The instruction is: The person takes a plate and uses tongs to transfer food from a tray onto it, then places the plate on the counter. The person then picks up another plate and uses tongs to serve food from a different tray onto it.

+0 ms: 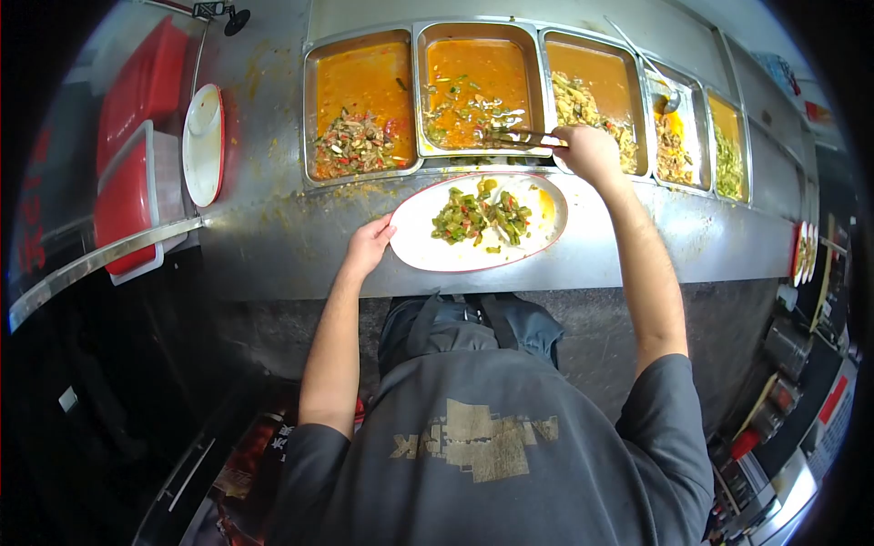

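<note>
My left hand grips the left rim of a white oval plate with a red edge, thumb on top. Chopped green peppers with red bits lie in the middle of the plate. In my right hand is a pair of tongs, its tips pointing left over the second steel pan. That pan contains orange, oily broth with green pieces in it. Whether the tips hold any food is hard to make out. The plate sits just in front of the pans.
Left of it stands a pan of broth and chopped meat; several more food pans run right, one with a ladle. Another oval plate and red containers are at the left. More plates stand at the counter's right end.
</note>
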The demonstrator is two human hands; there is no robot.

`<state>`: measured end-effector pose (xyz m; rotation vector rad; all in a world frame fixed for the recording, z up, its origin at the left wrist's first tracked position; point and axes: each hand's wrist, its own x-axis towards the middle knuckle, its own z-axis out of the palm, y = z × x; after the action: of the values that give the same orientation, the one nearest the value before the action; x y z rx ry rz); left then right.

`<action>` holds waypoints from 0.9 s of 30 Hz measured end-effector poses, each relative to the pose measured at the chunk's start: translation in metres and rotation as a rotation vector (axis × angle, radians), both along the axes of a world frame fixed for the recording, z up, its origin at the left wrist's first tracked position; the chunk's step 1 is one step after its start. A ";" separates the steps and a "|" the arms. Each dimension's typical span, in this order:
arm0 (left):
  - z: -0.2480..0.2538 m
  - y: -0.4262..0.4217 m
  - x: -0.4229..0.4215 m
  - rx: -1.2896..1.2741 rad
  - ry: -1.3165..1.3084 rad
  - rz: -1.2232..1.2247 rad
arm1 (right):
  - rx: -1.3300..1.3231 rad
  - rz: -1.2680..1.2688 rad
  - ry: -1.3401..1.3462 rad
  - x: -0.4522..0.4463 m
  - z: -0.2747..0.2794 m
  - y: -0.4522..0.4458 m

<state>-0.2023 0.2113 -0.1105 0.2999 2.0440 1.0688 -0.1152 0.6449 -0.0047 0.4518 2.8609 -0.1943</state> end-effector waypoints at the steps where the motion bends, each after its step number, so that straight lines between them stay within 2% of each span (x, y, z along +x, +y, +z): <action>1: -0.001 -0.001 0.000 0.005 0.004 0.005 | 0.037 0.017 0.003 -0.001 -0.004 -0.003; 11: -0.013 -0.003 0.002 0.032 0.005 0.035 | 0.020 -0.027 -0.064 0.007 -0.019 -0.013; 15: 0.003 0.003 0.004 -0.002 0.041 0.038 | -0.096 -0.135 0.125 0.022 -0.015 -0.005; 18: -0.007 0.000 0.003 0.014 0.007 0.059 | -0.196 -0.096 0.164 0.040 0.012 0.009; 21: -0.002 0.001 0.002 0.018 0.014 0.035 | -0.483 -0.094 0.113 0.066 0.043 0.018; 24: -0.010 -0.002 0.002 0.031 0.021 0.043 | -0.503 -0.069 -0.140 0.082 0.078 0.005; 27: -0.010 -0.002 0.002 0.025 0.048 0.027 | -0.365 0.039 -0.214 0.096 0.082 -0.009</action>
<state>-0.2001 0.2091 -0.1200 0.3146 2.0844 1.1138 -0.0191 0.6362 0.0773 0.3208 2.5460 -0.6088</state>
